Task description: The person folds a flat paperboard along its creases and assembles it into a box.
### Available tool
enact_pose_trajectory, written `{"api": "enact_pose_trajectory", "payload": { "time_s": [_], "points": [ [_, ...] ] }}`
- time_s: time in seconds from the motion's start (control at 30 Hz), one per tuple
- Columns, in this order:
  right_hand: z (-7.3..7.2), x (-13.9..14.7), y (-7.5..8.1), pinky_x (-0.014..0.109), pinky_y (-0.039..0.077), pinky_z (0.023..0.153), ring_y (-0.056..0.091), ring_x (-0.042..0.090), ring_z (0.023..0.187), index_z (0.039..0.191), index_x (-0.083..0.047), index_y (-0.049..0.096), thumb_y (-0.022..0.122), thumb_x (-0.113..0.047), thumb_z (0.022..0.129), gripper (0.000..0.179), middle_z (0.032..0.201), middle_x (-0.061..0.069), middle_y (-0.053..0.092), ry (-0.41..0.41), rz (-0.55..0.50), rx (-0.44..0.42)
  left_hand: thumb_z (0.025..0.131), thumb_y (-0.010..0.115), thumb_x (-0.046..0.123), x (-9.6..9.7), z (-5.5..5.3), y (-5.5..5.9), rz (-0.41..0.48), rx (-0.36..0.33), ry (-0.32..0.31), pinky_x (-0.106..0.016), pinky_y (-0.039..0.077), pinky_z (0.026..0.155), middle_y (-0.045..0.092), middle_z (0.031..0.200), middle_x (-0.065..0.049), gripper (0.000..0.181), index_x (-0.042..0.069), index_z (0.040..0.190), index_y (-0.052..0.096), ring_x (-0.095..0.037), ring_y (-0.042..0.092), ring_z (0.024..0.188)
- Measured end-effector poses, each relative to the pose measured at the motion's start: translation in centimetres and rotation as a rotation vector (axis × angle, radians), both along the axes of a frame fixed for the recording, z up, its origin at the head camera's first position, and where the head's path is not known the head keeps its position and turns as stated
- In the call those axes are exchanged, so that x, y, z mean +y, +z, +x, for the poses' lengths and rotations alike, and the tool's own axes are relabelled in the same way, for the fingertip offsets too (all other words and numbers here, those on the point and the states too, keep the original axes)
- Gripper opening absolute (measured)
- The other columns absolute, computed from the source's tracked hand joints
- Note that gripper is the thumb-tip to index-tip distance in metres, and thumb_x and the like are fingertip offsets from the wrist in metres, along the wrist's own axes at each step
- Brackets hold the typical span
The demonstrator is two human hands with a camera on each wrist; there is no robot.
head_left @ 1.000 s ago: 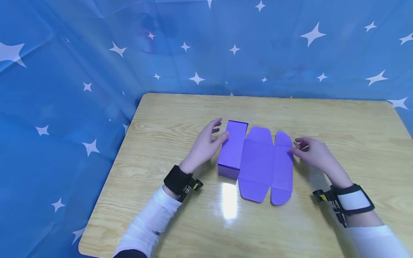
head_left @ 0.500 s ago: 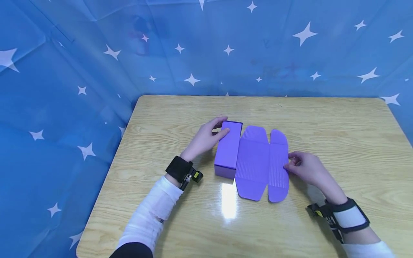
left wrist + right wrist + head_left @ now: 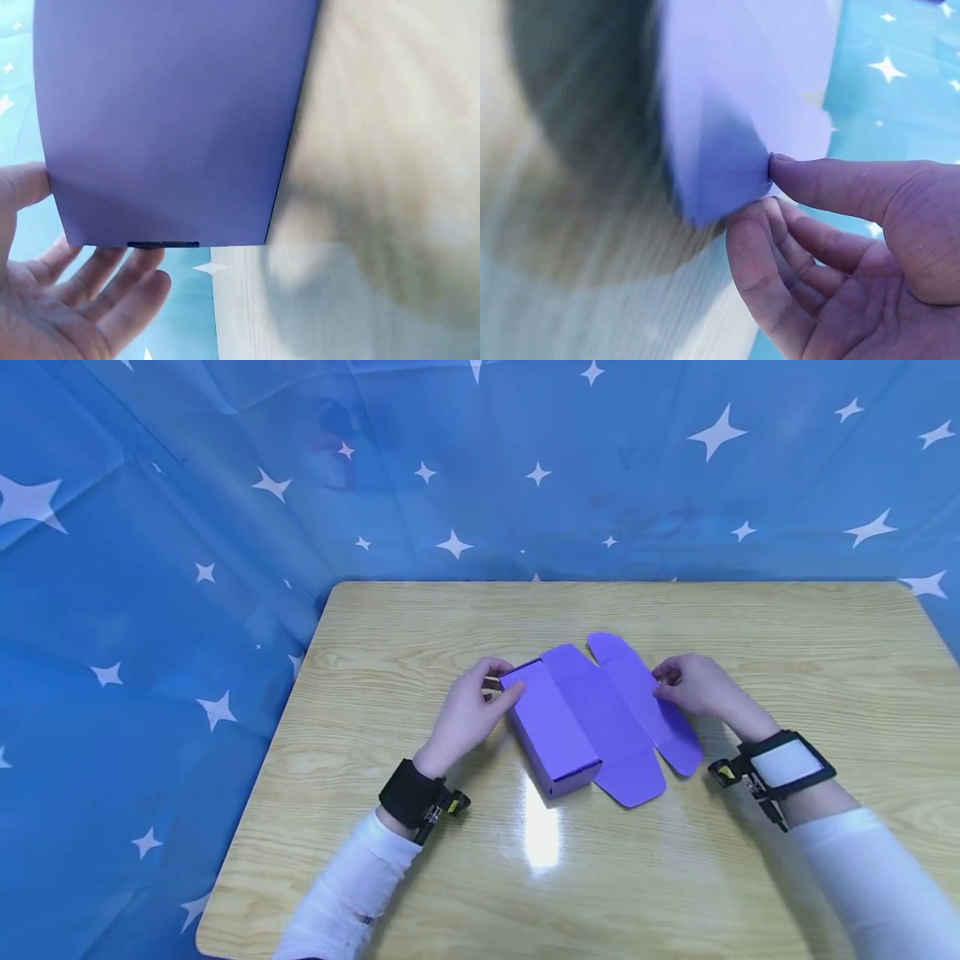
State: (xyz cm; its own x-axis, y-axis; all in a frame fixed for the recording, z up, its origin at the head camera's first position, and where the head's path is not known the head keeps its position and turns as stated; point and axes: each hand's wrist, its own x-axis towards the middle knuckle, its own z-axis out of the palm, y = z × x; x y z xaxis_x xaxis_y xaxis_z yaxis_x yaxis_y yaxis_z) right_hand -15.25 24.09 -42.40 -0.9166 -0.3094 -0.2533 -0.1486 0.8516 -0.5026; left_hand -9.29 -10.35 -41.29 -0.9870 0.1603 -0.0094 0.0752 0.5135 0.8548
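A purple cardboard box (image 3: 551, 722) lies slanted on the table, a plain face up and its far end toward the upper left. Its lid panel (image 3: 603, 714) spreads out to the right, with side tabs and a narrow front flap (image 3: 637, 689) along the outer edge. My left hand (image 3: 468, 714) grips the box's far left corner, thumb on top and fingers around the end. In the left wrist view the box's side (image 3: 172, 127) shows close up. The outer flap's edge is pinched between thumb and fingers of my right hand (image 3: 697, 685).
The wooden table (image 3: 420, 877) has rounded corners, and light glares off it just in front of the box. A blue curtain (image 3: 495, 460) with white stars hangs behind the table and along its left side.
The box and lid have turned counterclockwise, the near end swinging right. My right hand has gone from beside the flap to pinching it and shifted away from me; my left hand has come slightly nearer.
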Motion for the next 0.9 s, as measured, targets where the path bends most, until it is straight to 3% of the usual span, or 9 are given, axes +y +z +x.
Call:
{"api": "enact_pose_trajectory", "payload": {
  "time_s": [0.13, 0.3, 0.4, 0.53, 0.7, 0.8, 0.9],
  "points": [
    [-1.0, 0.0, 0.1, 0.028, 0.049, 0.069, 0.069, 0.032, 0.088, 0.12, 0.012, 0.068, 0.067, -0.013, 0.097, 0.035, 0.103, 0.026, 0.073, -0.007, 0.004, -0.019, 0.102, 0.07, 0.029, 0.5, 1.2, 0.0, -0.004, 0.002, 0.014, -0.044, 0.061, 0.099, 0.072, 0.125, -0.013, 0.035, 0.006, 0.127, 0.065, -0.03, 0.071, 0.113],
    [-0.6, 0.6, -0.1, 0.027, 0.05, 0.068, 0.07, 0.031, 0.088, 0.123, 0.013, 0.068, 0.069, -0.02, 0.098, 0.041, 0.101, 0.025, 0.074, -0.031, -0.022, 0.003, 0.102, 0.069, 0.027, 0.8, 1.2, 0.2, 0.007, 0.003, -0.006, -0.043, 0.062, 0.098, 0.072, 0.124, -0.014, 0.034, 0.004, 0.126, 0.065, -0.03, 0.072, 0.112],
    [0.7, 1.6, -0.2, 0.027, 0.051, 0.069, 0.071, 0.034, 0.09, 0.123, 0.015, 0.067, 0.07, -0.023, 0.099, 0.045, 0.1, 0.026, 0.074, -0.051, -0.039, 0.038, 0.104, 0.067, 0.027, 0.6, 0.5, 0.2, 0.039, -0.01, -0.008, -0.044, 0.061, 0.101, 0.072, 0.127, -0.015, 0.037, 0.002, 0.13, 0.064, -0.032, 0.072, 0.116],
    [3.5, 3.0, -0.2, 0.028, 0.052, 0.07, 0.072, 0.037, 0.093, 0.125, 0.015, 0.065, 0.068, -0.025, 0.1, 0.048, 0.101, 0.027, 0.074, -0.098, -0.049, 0.04, 0.106, 0.064, 0.03, 0.3, -0.6, 0.4, 0.068, -0.017, -0.026, -0.045, 0.059, 0.106, 0.072, 0.132, -0.015, 0.041, 0.004, 0.137, 0.063, -0.032, 0.071, 0.123],
    [6.7, 4.2, -0.3, 0.025, 0.051, 0.066, 0.073, 0.028, 0.086, 0.127, 0.017, 0.063, 0.067, -0.025, 0.101, 0.049, 0.097, 0.021, 0.075, -0.131, -0.052, 0.002, 0.106, 0.064, 0.029, -0.3, -1.7, 0.4, 0.057, -0.036, -0.114, -0.044, 0.059, 0.107, 0.071, 0.137, -0.013, 0.04, 0.01, 0.14, 0.063, -0.031, 0.069, 0.128],
    [7.8, 4.0, -0.6, 0.021, 0.049, 0.064, 0.07, 0.017, 0.081, 0.125, 0.016, 0.065, 0.07, -0.023, 0.099, 0.047, 0.092, 0.016, 0.075, -0.124, -0.07, -0.005, 0.105, 0.065, 0.027, -0.3, -2.1, 0.3, 0.043, -0.04, -0.168, -0.044, 0.06, 0.105, 0.072, 0.135, -0.013, 0.037, 0.009, 0.138, 0.066, -0.033, 0.07, 0.125],
    [7.8, 3.7, -0.7, 0.019, 0.047, 0.063, 0.067, 0.014, 0.079, 0.123, 0.015, 0.067, 0.074, -0.02, 0.096, 0.045, 0.088, 0.012, 0.072, -0.122, -0.085, 0.004, 0.105, 0.065, 0.025, -0.3, -2.1, 0.4, 0.023, -0.034, -0.193, -0.044, 0.06, 0.104, 0.073, 0.132, -0.014, 0.033, 0.007, 0.133, 0.069, -0.033, 0.071, 0.123]
  ]
}}
